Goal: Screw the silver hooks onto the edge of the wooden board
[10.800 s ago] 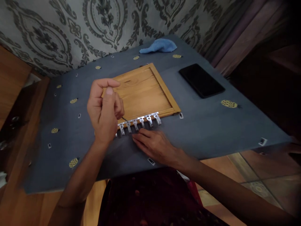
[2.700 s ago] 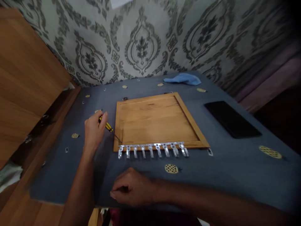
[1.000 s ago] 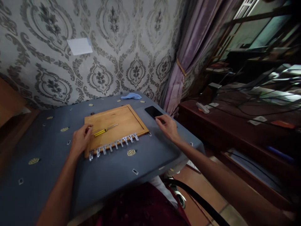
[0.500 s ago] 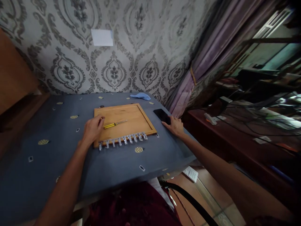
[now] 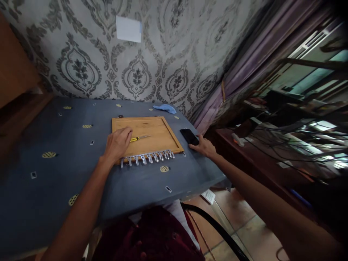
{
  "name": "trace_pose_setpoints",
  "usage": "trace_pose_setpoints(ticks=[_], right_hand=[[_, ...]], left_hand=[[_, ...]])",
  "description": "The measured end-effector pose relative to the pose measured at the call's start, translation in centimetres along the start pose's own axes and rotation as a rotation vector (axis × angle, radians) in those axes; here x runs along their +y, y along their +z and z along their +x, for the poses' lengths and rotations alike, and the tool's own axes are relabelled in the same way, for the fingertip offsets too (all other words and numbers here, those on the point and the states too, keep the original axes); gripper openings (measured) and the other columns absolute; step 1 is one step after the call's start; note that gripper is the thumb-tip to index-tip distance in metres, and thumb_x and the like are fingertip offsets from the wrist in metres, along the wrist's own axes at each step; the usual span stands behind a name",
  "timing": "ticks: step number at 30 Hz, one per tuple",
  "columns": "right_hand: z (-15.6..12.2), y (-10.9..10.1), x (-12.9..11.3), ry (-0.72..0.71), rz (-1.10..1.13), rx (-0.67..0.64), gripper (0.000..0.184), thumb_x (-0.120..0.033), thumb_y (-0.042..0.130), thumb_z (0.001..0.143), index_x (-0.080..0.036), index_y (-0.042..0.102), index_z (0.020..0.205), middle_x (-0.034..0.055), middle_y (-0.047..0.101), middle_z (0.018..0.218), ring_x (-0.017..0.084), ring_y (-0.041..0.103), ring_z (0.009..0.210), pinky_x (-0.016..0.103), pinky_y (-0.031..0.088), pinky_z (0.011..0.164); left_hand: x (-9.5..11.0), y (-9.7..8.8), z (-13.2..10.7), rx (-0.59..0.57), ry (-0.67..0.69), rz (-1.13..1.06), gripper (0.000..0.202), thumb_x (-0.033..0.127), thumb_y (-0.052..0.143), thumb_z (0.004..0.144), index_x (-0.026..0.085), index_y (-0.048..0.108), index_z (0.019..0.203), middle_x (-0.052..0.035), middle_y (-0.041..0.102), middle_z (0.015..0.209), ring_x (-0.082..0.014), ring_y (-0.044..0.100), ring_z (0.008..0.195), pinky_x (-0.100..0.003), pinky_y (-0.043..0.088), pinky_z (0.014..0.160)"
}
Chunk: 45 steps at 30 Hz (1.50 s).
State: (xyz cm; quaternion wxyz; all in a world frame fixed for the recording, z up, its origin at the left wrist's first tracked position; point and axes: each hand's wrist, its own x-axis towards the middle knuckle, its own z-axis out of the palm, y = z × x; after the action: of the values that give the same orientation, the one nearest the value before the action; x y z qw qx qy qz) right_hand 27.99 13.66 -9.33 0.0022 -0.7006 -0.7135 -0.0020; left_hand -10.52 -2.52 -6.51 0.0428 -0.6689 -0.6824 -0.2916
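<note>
A wooden framed board [image 5: 154, 132] lies flat on the table, with a row of metal hooks [image 5: 149, 158] along its near edge. On the board rests a screwdriver [image 5: 140, 138] with a yellow and black handle. My left hand [image 5: 117, 145] is over the board's left side, fingers curled closed. It hides the end of the screwdriver handle, and whether it grips anything is hidden. To the right of the board, my right hand [image 5: 205, 146] has its thumb and fingers around the near corner of a black smartphone [image 5: 189, 137], which lies on the table.
A blue cloth [image 5: 165, 108] lies at the back of the table [image 5: 136, 185] by the patterned wall. A purple curtain [image 5: 217, 99] hangs at the right. Beyond it stands a dark red desk [image 5: 231, 152] with tangled cables. A brown wooden cabinet [image 5: 16, 69] is at the left.
My left hand has moved right across the board and now covers part of the screwdriver handle. My right hand stays at the smartphone. The camera view has shifted slightly.
</note>
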Motion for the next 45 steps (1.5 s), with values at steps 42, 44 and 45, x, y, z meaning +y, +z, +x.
trace_pose_setpoints(ticks=[42,44,45], right_hand=[[-14.1,-4.0,-13.0,-0.422,1.412,-0.275,0.067,-0.036,0.083,0.066,-0.027,0.053,0.125,0.0019,0.063,0.095,0.023,0.061,0.092,0.043,0.05,0.086],[-14.6,-3.3,-14.4,-0.43,1.344,-0.265,0.076,-0.034,0.087,0.061,-0.028,0.053,0.129,0.0024,0.063,0.1,0.025,0.06,0.096,0.046,0.048,0.091],[-14.8,-2.9,-15.0,-0.422,1.362,-0.271,0.08,-0.035,0.089,0.059,-0.028,0.053,0.13,0.003,0.064,0.103,0.026,0.059,0.098,0.046,0.048,0.093]], left_hand=[[12.4,0.9,0.9,0.016,-0.864,-1.613,0.062,0.069,0.045,0.095,0.016,0.066,0.12,-0.0165,0.067,0.134,-0.0263,0.07,0.115,-0.037,0.06,0.093],[11.7,0.4,0.9,0.048,-0.976,-1.647,0.067,0.068,0.034,0.098,0.013,0.069,0.113,-0.0167,0.073,0.122,-0.0239,0.074,0.101,-0.036,0.062,0.089],[11.2,0.1,0.8,0.06,-0.996,-1.677,0.069,0.068,0.032,0.099,0.012,0.071,0.109,-0.0163,0.075,0.115,-0.0224,0.075,0.095,-0.034,0.062,0.087]])
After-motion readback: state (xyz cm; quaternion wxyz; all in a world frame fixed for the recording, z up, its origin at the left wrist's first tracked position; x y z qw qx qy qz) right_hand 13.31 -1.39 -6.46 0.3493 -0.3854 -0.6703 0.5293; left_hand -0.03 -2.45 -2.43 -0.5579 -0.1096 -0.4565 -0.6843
